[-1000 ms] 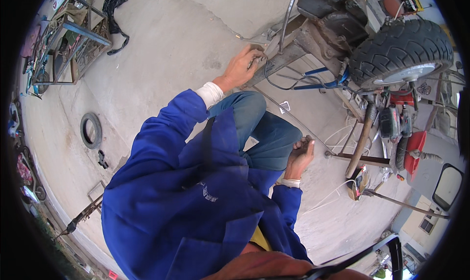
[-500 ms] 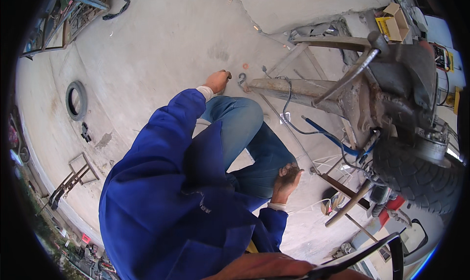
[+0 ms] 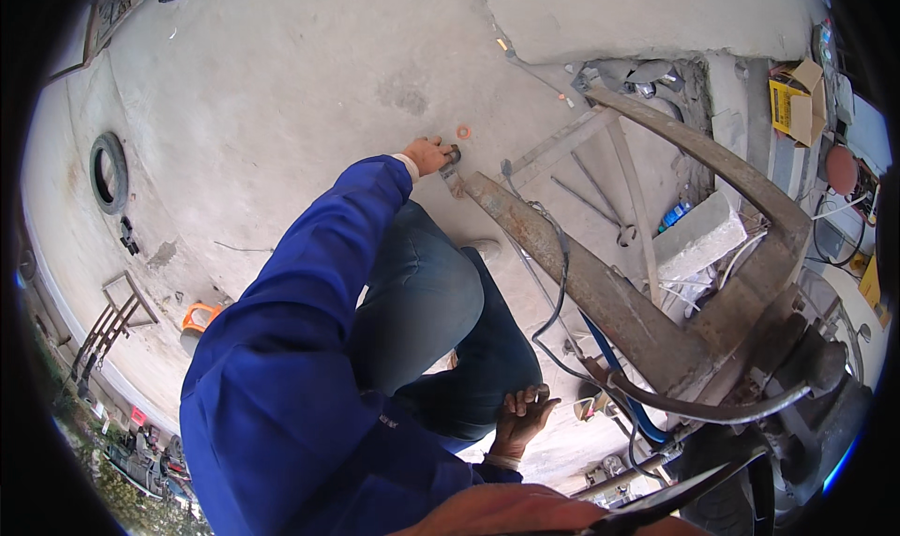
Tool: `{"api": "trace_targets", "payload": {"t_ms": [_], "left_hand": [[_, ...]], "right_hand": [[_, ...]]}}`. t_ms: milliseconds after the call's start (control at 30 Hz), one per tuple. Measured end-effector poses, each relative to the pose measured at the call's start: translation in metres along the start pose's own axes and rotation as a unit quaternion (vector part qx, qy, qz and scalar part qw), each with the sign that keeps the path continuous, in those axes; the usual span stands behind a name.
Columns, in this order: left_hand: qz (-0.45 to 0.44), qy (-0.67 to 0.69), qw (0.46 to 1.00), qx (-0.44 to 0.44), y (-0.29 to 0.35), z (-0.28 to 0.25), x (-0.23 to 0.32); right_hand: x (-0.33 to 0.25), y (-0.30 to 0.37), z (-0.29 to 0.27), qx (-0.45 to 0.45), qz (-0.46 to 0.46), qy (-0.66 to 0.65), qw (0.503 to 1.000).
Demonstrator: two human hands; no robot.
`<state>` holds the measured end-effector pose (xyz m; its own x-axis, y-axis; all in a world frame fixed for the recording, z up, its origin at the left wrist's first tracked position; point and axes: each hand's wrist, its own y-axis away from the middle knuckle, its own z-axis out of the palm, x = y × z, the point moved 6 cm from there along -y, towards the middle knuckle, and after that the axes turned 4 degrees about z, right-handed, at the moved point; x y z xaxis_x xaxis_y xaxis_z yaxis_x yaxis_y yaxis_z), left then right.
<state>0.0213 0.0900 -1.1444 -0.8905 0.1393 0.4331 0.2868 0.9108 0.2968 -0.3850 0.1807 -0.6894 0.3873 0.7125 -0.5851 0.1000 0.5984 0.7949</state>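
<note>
My left hand (image 3: 428, 155), arm stretched forward, has its fingers closed at a dark metal hook (image 3: 454, 155). This hook sits at the near tip of a long, rusty, two-armed metal frame (image 3: 600, 287). Just beyond the fingers, a small orange ring (image 3: 463, 132) lies on the floor. My right hand (image 3: 517, 425) rests palm up beside my bent knee, fingers curled. A small brownish piece shows at its fingertips, too small to name. Alongside the frame's arm runs a black cable (image 3: 561, 255), with a blue tube (image 3: 600, 337) lower down.
A tyre (image 3: 109, 173) lies at the left, with a metal rack (image 3: 117, 320) and an orange-handled object (image 3: 199, 317) nearer. Between the frame's arms are a pale block (image 3: 698, 241) and an open-ended wrench (image 3: 624, 231). At the right stands a yellow cardboard box (image 3: 797, 105).
My left hand has moved forward to the right and reached the hook. My right hand has shifted lower and slightly left. The view has turned, so the metal frame shows more fully.
</note>
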Motion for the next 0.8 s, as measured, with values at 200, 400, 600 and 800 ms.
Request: {"api": "trace_targets", "payload": {"t_ms": [200, 400, 600, 800], "left_hand": [[-0.043, -0.021, 0.996, 0.073, 0.006, 0.014, -0.01], [-0.052, 0.014, 0.996, 0.067, -0.003, 0.005, -0.023], [-0.066, 0.08, 0.981, 0.163, -0.051, -0.045, -0.014], [-0.146, 0.08, 0.976, 0.139, -0.07, -0.036, -0.021]], "right_hand": [[-0.003, 0.002, -0.005, 0.062, 0.014, 0.001, 0.998], [-0.004, -0.001, -0.006, 0.067, 0.031, -0.028, 0.997], [-0.004, 0.002, -0.009, -0.027, 0.044, -0.049, 0.997], [-0.005, 0.0, -0.009, 0.093, 0.044, -0.01, 0.995]]}}
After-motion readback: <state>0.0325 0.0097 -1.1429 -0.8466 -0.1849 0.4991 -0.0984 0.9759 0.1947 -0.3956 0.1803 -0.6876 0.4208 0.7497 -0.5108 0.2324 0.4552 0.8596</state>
